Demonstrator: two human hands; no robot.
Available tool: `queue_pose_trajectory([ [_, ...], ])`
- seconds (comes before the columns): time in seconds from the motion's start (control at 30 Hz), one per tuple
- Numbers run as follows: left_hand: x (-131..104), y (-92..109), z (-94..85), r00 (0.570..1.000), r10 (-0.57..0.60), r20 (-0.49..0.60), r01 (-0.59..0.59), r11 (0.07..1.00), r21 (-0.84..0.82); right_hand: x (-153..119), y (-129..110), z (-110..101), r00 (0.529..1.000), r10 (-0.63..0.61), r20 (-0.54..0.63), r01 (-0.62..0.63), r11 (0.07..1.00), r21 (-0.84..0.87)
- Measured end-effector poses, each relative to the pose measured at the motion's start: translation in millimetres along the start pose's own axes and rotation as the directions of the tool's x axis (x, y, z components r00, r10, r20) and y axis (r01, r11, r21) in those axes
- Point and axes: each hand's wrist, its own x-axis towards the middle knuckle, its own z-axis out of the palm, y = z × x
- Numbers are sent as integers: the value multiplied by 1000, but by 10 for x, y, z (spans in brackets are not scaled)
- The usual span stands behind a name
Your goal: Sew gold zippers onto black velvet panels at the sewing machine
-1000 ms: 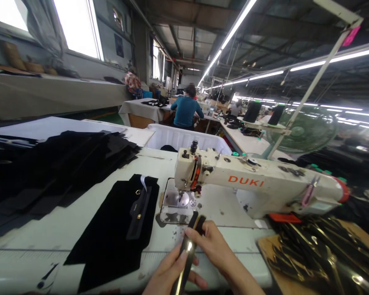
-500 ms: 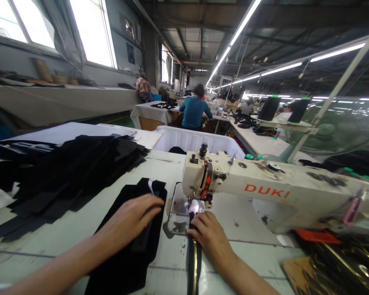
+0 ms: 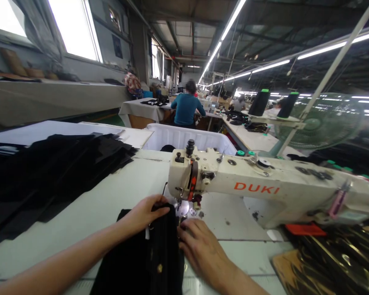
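A black fabric piece (image 3: 135, 258) lies on the pale table just left of the sewing machine (image 3: 215, 176), its upper end close to the needle. My left hand (image 3: 152, 211) grips that upper end, thumb and fingers closed on the cloth. A small white tag hangs near my left wrist, and a gold-coloured spot shows lower on the fabric. My right hand (image 3: 199, 246) is at the fabric's right edge, just in front of the needle area, with fingers bent together. Its fingertips are partly hidden, and what they pinch is unclear.
Overlapping black pieces (image 3: 55, 172) cover the table's left side. Behind the machine stands a white bin (image 3: 187, 135). At the right are a red item (image 3: 305, 229) and dark strips with gold edges (image 3: 335, 258). A person in blue (image 3: 185, 110) sits farther back.
My left hand has brought the black fabric right, up against the needle area, and now grips it. The gold-lined strip under my right hand is now mostly hidden. The view has shifted slightly.
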Motion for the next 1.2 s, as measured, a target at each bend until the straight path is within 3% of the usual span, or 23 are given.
queue_pose_trajectory([
  [0.1,-186,169,177,988,21,-151,-12,998,64,10,-34,12,1000,9,-18,-10,1000,-18],
  [0.17,-372,240,278,981,85,-172,-63,989,132,8,-42,28,999,-1,-44,-1,999,-38],
  [0.33,-697,327,436,973,229,37,-228,914,335,-12,-40,80,997,-13,-82,7,997,-75],
  [0.6,-669,366,369,954,301,-6,-276,884,378,-24,-20,93,996,-24,-91,15,995,-100],
  [0.87,-625,372,290,967,241,83,-255,910,326,-58,60,214,984,-66,-166,37,985,-169],
  [1.0,-606,371,250,971,221,95,-239,929,283,-36,88,175,975,-112,-192,84,985,-151],
  [1.2,-621,369,187,966,235,110,-257,927,275,65,80,119,994,4,-111,-13,997,-81],
])
